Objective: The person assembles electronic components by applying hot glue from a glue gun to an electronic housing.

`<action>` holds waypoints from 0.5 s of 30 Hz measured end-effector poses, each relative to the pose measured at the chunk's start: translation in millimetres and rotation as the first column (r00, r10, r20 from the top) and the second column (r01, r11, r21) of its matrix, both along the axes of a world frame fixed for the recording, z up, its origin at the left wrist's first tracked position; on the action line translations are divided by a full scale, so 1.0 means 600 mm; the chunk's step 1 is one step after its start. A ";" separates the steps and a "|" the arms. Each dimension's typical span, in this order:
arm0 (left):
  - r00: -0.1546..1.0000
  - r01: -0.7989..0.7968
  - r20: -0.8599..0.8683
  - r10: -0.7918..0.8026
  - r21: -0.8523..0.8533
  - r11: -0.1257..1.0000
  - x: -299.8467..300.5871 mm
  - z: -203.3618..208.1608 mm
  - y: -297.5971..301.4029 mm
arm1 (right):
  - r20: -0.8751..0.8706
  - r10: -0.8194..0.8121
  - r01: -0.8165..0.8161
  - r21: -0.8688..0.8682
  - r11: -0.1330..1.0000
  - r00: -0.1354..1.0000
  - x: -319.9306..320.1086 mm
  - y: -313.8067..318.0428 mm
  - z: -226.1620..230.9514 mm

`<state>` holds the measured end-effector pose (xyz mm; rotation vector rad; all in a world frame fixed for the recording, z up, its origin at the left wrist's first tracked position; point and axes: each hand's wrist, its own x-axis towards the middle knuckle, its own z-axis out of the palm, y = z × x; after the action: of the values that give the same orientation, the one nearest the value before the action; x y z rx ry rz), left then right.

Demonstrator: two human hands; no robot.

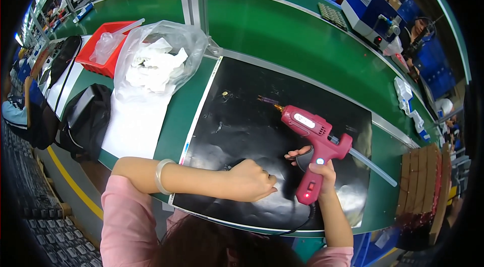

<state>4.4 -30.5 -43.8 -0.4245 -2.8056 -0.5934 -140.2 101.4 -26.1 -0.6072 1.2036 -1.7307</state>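
My right hand [326,175] is wrapped round the handle of a pink hot glue gun [308,128], its thumb across the grip and other fingertips showing on the far side. The gun's metal nozzle points to the upper left, over a black mat [252,141]. Out of its back end sticks a long translucent glue stick [374,167]. A red light glows low on the handle, where a black cord [302,222] leaves it. To the left of the gun, my left hand [249,181] is closed in a loose fist above the mat; what its fingers hold, if anything, is hidden.
Small glue scraps [225,95] lie on the mat. At left are a clear bag of white tissue [156,68], a red bin [101,47], white paper [132,126] and a black bag [88,121]. A green conveyor [282,30] runs beyond; stacked cardboard [418,179] stands right. Other people sit farther off.
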 end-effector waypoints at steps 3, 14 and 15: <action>1.000 0.005 -0.007 -0.005 0.016 1.000 -0.002 0.000 -0.001 | -0.004 -0.001 0.001 0.011 1.000 1.000 0.001 -0.001 0.002; 1.000 0.003 -0.003 -0.003 0.006 1.000 -0.003 0.001 -0.001 | -0.011 -0.016 0.017 0.027 0.999 1.000 0.001 -0.001 0.000; 1.000 0.002 -0.006 -0.002 0.009 1.000 -0.002 0.000 -0.001 | -0.011 -0.016 0.016 0.027 0.999 1.000 0.002 -0.001 0.000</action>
<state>3.0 -31.0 -43.8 -0.4267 -2.7959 -0.6031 -139.2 100.8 -26.2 -0.5925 1.2408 -1.7237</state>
